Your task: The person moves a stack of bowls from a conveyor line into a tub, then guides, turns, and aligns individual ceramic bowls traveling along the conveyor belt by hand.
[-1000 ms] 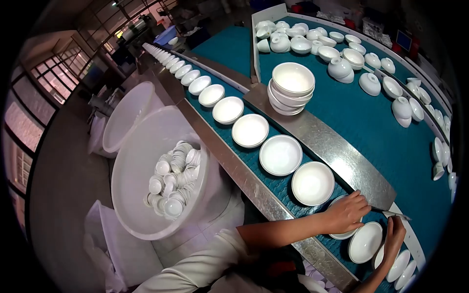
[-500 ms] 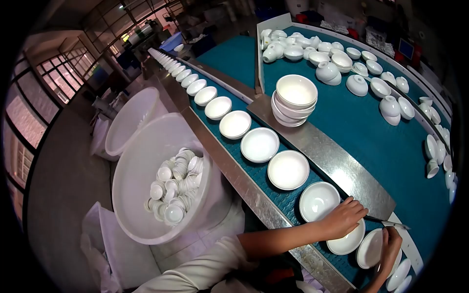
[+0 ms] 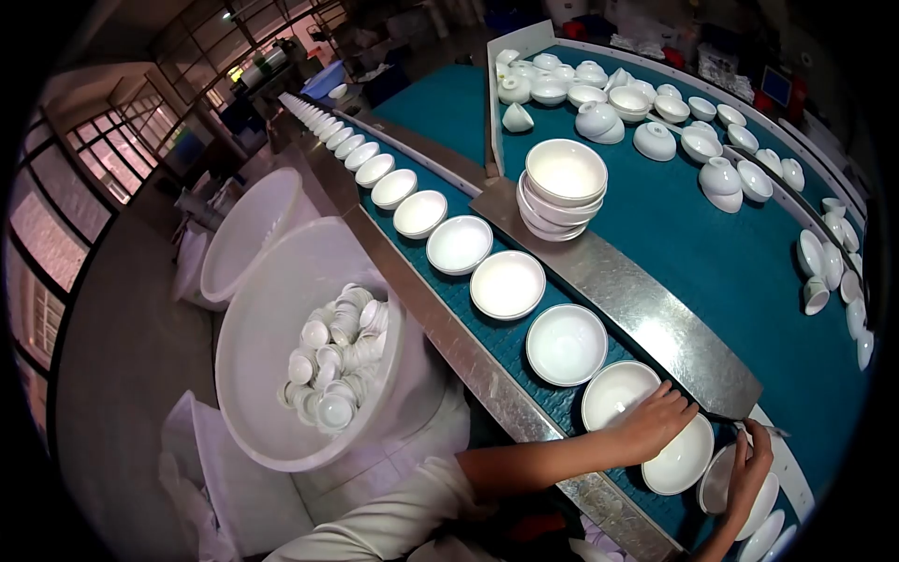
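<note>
My left hand (image 3: 657,420) is closed at the upper rim of a white bowl (image 3: 680,461) on the narrow green belt (image 3: 552,403). Its fingers are curled together, with the thumb hidden. Another white bowl (image 3: 613,391) sits just left of it, partly behind the hand. My right hand (image 3: 752,468) has its fingers bent around the right edge of a tilted bowl (image 3: 716,485); its fingertips are near the metal plate's end. More bowls (image 3: 763,536) lean together below it. Upstream, a row of upright bowls (image 3: 567,345) runs back along the belt.
Stacked bowls (image 3: 566,172) stand on the metal plate (image 3: 655,318). Many loose bowls lie on the wide green belt (image 3: 749,300). At the left, a large white tub (image 3: 245,393) holds small white dishes (image 3: 346,351), beside another tub (image 3: 251,234) and a white sack (image 3: 220,450).
Bowls on the narrow belt have moved down-right towards my hands, while those on the wide belt have shifted up-left. Both hands stay near the same place. The view has tilted slightly.
</note>
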Demonstrator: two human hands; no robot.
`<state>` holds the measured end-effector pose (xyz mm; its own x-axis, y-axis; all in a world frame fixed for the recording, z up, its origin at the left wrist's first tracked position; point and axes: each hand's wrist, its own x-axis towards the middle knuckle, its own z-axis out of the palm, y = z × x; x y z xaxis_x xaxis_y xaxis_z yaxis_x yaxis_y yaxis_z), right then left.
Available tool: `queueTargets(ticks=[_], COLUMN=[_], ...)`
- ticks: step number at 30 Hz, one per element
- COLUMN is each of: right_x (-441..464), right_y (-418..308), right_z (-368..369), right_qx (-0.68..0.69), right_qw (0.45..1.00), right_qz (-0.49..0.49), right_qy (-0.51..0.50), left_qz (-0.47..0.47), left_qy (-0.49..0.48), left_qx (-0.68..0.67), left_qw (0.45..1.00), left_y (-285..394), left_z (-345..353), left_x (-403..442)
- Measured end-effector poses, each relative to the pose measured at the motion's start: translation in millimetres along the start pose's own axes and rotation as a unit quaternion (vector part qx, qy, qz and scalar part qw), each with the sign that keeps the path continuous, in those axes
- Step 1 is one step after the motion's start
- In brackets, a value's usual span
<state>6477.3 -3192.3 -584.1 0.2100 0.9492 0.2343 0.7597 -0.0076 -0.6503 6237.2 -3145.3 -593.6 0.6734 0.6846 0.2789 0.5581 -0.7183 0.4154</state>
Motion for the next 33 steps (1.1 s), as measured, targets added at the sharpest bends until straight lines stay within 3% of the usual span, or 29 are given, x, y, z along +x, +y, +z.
queueTargets(ticks=[2, 4, 5, 6, 7, 10, 12, 14, 16, 21, 22, 24, 27, 30, 33], right_x=[-1, -6, -11, -15, -15, -20, -25, -22, -22, -29, -30, -32, -38, -38, -39], right_y=[7, 11, 16, 13, 1, -5, 11, 26, 45, 44, 36, 40, 56, 68, 85], right_z=[-8, -17, -12, -17, -26, -35, -30, -35, -42, -57, -63, -72, -77, -87, -99], right_qx=[-0.021, -0.060, -0.055, -0.054, -0.057, -0.059, 0.053, 0.034, -0.006, -0.078, -0.075, -0.086, -0.047, -0.062, -0.096], right_qw=[1.000, 0.996, 0.998, 0.999, 0.997, 0.988, 0.998, 0.999, 0.999, 0.996, 0.997, 0.995, 0.999, 0.994, 0.993], right_qz=[0.020, 0.058, -0.005, 0.001, 0.025, 0.075, -0.007, 0.005, -0.009, -0.018, 0.028, 0.029, -0.022, -0.031, 0.001], right_qy=[-0.012, -0.043, 0.002, 0.009, -0.042, -0.118, -0.018, 0.007, 0.035, 0.038, 0.016, -0.036, 0.012, 0.080, 0.065], left_qz=[-0.005, 0.006, 0.033, 0.061, 0.087, 0.090, 0.089, 0.031, 0.026, 0.046, 0.048, 0.084, 0.119, 0.082, 0.048], left_qy=[0.074, 0.063, 0.065, 0.068, 0.069, -0.017, -0.022, 0.012, 0.025, 0.064, 0.060, 0.052, 0.019, -0.019, -0.008], left_qx=[-0.050, -0.087, -0.118, -0.149, -0.141, -0.117, -0.093, -0.010, -0.028, -0.076, -0.091, -0.073, -0.081, -0.061, -0.057], left_qw=[0.996, 0.994, 0.990, 0.985, 0.984, 0.989, 0.991, 0.999, 0.999, 0.994, 0.993, 0.992, 0.989, 0.995, 0.997], left_y=[-2, 10, 18, 24, 29, 49, 53, 50, 57, 57, 64, 73, 95, 105, 108], left_z=[12, 10, 9, 11, 18, 32, 38, 51, 41, 34, 29, 33, 44, 51, 56], left_x=[4, 11, 12, 14, 15, 13, 14, 14, 15, 28, 32, 34, 36, 37, 39])
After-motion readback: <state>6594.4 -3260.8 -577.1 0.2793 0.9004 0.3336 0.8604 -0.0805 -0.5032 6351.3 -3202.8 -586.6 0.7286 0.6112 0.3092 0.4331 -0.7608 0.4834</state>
